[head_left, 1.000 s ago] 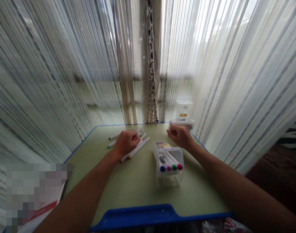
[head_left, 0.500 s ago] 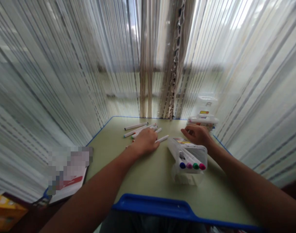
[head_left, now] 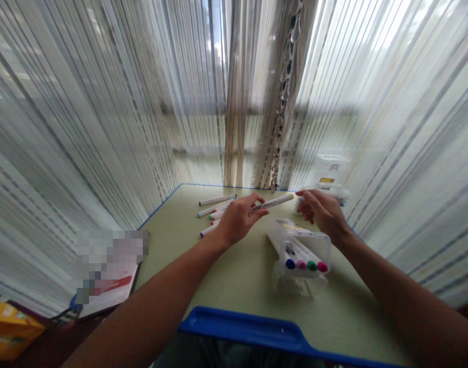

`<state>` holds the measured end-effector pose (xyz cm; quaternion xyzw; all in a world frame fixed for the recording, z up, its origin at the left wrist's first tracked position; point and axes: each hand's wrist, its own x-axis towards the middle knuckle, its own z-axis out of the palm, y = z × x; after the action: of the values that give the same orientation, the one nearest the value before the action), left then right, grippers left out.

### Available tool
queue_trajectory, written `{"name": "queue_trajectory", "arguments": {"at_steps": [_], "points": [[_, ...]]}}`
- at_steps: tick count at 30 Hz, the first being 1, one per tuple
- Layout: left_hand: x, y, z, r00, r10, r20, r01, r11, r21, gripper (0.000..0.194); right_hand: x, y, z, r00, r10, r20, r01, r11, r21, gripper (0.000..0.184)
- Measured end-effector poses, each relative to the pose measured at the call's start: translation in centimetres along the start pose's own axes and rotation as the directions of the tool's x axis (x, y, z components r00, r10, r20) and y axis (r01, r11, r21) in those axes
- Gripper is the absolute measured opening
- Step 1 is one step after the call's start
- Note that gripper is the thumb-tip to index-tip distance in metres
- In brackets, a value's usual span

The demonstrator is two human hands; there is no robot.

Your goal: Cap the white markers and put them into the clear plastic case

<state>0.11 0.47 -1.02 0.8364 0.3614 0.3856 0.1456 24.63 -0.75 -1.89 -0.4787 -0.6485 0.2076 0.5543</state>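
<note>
My left hand [head_left: 239,217] pinches a white marker [head_left: 274,203] with a yellow end, lifted above the table and pointing right. Just beyond that yellow end is my right hand [head_left: 322,212], its fingers apart and slightly bent, holding nothing. Several white markers [head_left: 214,209] with coloured ends lie loosely on the table behind and left of my left hand, which partly covers them. Between my forearms, a clear plastic case [head_left: 282,240] lies on its side, its open end toward me. Blue, pink, green and red marker ends show in it.
A second clear case [head_left: 335,163] with its lid up stands at the back right, partly behind my right hand. The pale green table [head_left: 226,278] has a raised blue front edge [head_left: 241,322]. Curtains [head_left: 203,102] hang close around it. An orange box [head_left: 11,332] is at lower left.
My left hand has reached into the loose markers, taken hold of the yellow-ended one and raised it to the right. My right hand has opened from a loose curl. The view has swung left.
</note>
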Motion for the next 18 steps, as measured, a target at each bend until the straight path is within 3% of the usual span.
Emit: {"name": "queue_trajectory", "arguments": {"at_steps": [4, 10, 14, 18], "points": [[0.1, 0.1, 0.4, 0.997, 0.064, -0.031, -0.067, 0.992, -0.108, 0.019, -0.2, -1.2, 0.4, 0.989, 0.121, 0.083, -0.14, 0.949, 0.284, 0.048], [-0.1, 0.8, 0.5, 0.994, 0.102, -0.03, -0.105, 0.982, -0.156, 0.026, -0.3, -1.7, 0.9, 0.988, 0.111, 0.109, -0.141, 0.937, 0.321, 0.039], [-0.1, 0.8, 0.5, 0.999, 0.02, -0.034, -0.028, 0.968, -0.25, 0.026, -0.3, -1.4, 1.1, 0.986, 0.088, 0.139, -0.135, 0.916, 0.377, 0.03], [0.1, 0.3, 0.7, 0.991, -0.131, -0.033, 0.106, 0.904, -0.415, 0.031, -0.1, -1.2, 0.9, 0.984, 0.152, 0.097, -0.18, 0.868, 0.462, 0.028]]}}
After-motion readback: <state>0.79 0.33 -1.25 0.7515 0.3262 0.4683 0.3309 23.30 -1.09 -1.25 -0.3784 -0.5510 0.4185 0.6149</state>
